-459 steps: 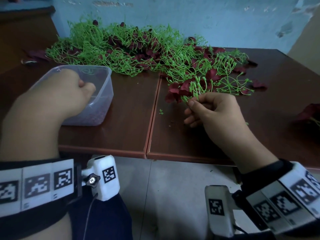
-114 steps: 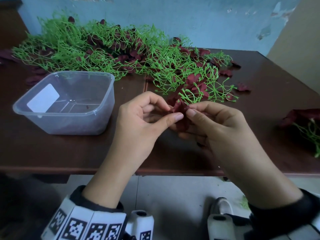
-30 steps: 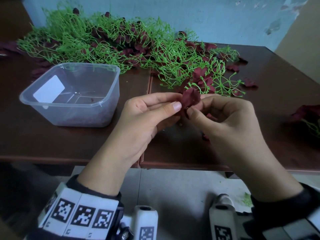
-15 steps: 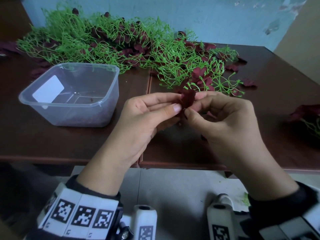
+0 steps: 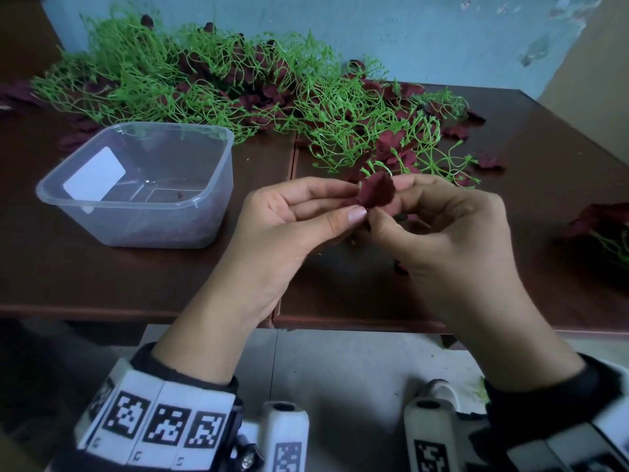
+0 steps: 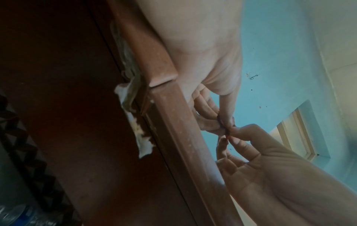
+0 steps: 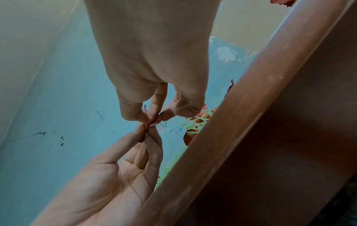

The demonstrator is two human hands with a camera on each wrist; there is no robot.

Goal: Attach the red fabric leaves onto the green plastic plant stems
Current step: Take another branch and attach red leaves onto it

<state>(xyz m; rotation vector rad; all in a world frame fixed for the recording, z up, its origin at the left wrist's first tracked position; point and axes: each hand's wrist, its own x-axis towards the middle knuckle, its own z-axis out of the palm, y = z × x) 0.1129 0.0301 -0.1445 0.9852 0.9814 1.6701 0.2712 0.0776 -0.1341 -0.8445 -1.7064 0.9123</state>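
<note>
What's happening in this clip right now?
A person is assembling artificial plants. Both hands, left hand and right hand, pinch one red fabric leaf above the brown table. A heap of green stems lies behind, and a clear plastic tub stands to the left.

15 s ago L hand (image 5: 289,226) was in the tub (image 5: 136,185), R hand (image 5: 442,226) alone picking at stems (image 5: 340,131). Now both meet above the table (image 5: 102,267), pinching one red leaf (image 5: 376,192) betw. thumbs & fingertips. Vs 0.5 s ago the leaf shows broader & flatter, w/ a stem tip (image 5: 374,164) just behind it.
</note>
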